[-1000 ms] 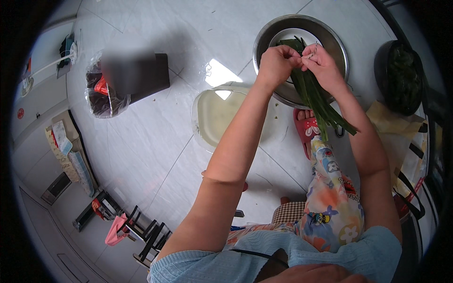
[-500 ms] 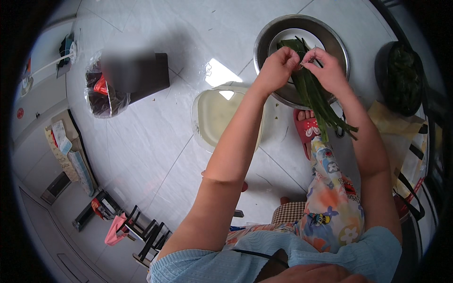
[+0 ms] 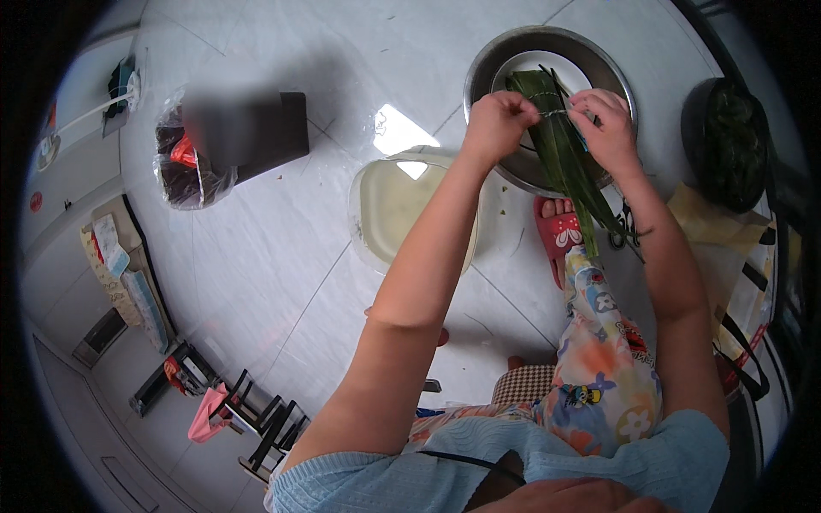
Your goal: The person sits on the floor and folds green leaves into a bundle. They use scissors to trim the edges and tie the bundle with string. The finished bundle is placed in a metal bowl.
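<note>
A bundle of long dark-green leaves [image 3: 560,158] lies over a steel basin [image 3: 472,77], its tips hanging past the near rim toward my foot. My left hand [image 3: 500,124] pinches one part of a thin pale string [image 3: 552,113] at the bundle's left edge. On the other side my right hand [image 3: 607,128] grips the same string, which runs taut across the leaves between the two hands. Another strand shows slightly higher on the bundle. Inside the basin sits a white round dish [image 3: 560,64], partly hidden by the leaves.
A pale tub of cloudy liquid [image 3: 355,218] stands left of the basin. A dark bowl of green leaves [image 3: 727,141] is at the right. Scissors [image 3: 617,235] lie near my red slipper [image 3: 560,231]. A lined dark bin [image 3: 269,128] is farther left.
My hands have moved apart, drawing the string out across the leaves. Before, the fingertips were close together over the bundle.
</note>
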A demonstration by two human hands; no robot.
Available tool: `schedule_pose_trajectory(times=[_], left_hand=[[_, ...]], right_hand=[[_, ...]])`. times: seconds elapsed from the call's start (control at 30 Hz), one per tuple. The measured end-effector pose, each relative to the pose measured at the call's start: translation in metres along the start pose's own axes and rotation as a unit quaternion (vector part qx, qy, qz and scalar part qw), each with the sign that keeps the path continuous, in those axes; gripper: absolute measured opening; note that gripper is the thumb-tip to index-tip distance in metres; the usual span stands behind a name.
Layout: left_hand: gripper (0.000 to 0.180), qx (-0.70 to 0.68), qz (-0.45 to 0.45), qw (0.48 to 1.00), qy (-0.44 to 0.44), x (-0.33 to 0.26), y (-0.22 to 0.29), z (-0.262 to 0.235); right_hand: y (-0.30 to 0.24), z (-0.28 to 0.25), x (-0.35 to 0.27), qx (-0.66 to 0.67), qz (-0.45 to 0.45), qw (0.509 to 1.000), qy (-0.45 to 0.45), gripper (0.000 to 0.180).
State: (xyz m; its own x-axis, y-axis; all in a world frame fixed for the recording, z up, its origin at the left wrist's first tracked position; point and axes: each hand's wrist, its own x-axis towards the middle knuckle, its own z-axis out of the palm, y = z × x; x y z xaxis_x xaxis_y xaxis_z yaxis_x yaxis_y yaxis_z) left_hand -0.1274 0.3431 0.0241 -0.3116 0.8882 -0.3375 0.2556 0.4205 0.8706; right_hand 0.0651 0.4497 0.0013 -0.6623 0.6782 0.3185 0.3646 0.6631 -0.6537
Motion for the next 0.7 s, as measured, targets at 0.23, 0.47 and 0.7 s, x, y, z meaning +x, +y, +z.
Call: schedule_pose_trajectory(times=[0.23,0.47,0.7], left_hand=[[0.019,0.263,-0.15,0.952,0.047,-0.019,-0.005,-0.018],[0.014,0.298,-0.127,0.946,0.012,-0.02,0.012,-0.026],[0.018,-0.136,0.009,0.988,-0.078,-0.022,0.009,-0.022]], right_hand=[[0.028,0.001,-0.026,-0.057,0.132,0.986,-0.08,0.007],[0.034,0.013,-0.021,0.181,0.279,0.943,-0.023,0.013],[-0.003,0.02,0.013,0.454,0.368,0.81,-0.053,0.016]])
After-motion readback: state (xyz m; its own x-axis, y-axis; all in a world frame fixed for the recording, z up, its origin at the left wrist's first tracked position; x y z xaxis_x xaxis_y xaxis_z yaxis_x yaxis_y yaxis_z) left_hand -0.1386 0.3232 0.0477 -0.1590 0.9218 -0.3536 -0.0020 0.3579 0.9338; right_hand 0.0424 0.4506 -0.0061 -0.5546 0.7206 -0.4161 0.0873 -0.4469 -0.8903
